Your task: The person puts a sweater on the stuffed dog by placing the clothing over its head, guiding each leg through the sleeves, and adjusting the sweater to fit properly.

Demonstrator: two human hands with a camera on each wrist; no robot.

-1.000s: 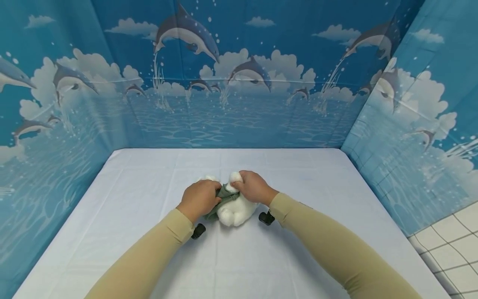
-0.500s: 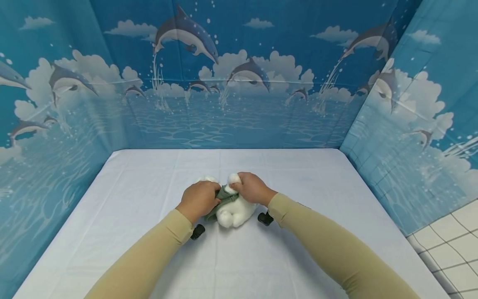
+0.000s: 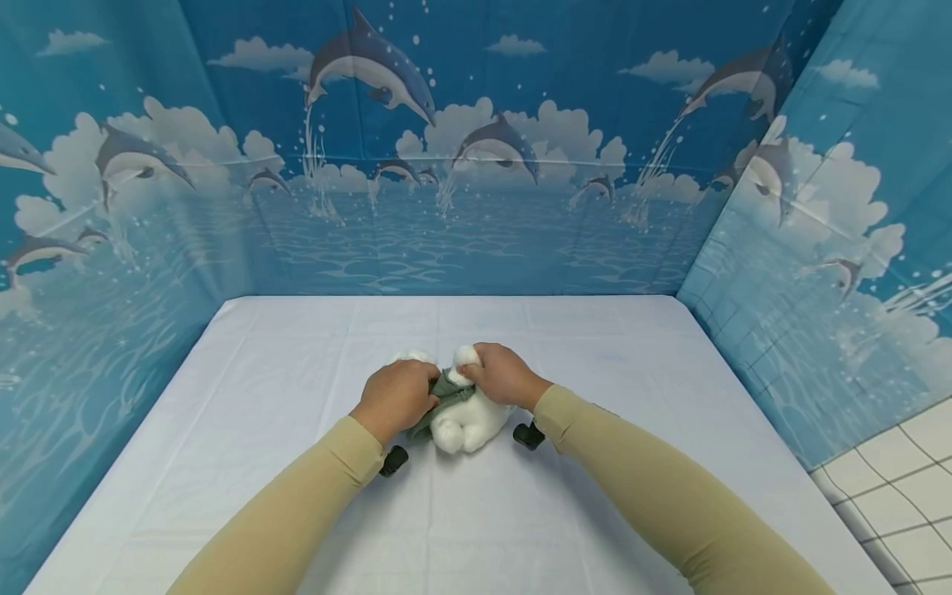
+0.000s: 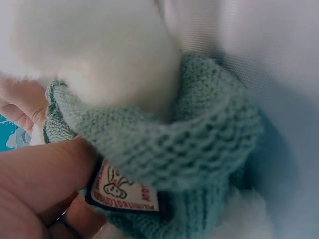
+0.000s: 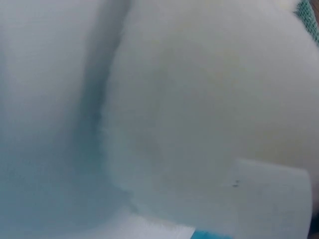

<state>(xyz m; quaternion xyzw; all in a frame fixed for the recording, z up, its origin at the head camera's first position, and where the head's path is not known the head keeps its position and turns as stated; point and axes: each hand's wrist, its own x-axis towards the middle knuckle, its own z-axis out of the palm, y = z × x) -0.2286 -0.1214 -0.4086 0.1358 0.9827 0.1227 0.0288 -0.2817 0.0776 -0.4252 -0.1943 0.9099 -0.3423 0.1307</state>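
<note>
barely anything has moved since a second ago: both hands and the toy sit in nearly the same spot, only a touch nearer the person. the left hand (image 3: 396,398) pinches the green knit garment (image 3: 450,392) on the toy, its thumb beside a label (image 4: 124,189) with a stitched drawing and dark edging. the right hand (image 3: 507,376) pinches a white, rounded bit (image 3: 467,357) of the toy. the two hands are near each other but apart.

the white fluffy toy (image 3: 476,417) is between and just below the hands, resting on the desk (image 3: 446,529). in the left wrist view, white fluff rises through the knit's wide opening; in the right wrist view, a white tag (image 5: 271,199) lies against the fluff.

tan sleeves (image 3: 632,471) cover both arms, with a small black piece (image 3: 529,435) by each wrist. white cloth covers the desk. past it hang blue curtains (image 3: 476,223) printed with dolphins, and white tiles (image 3: 892,487) show at lower right.
</note>
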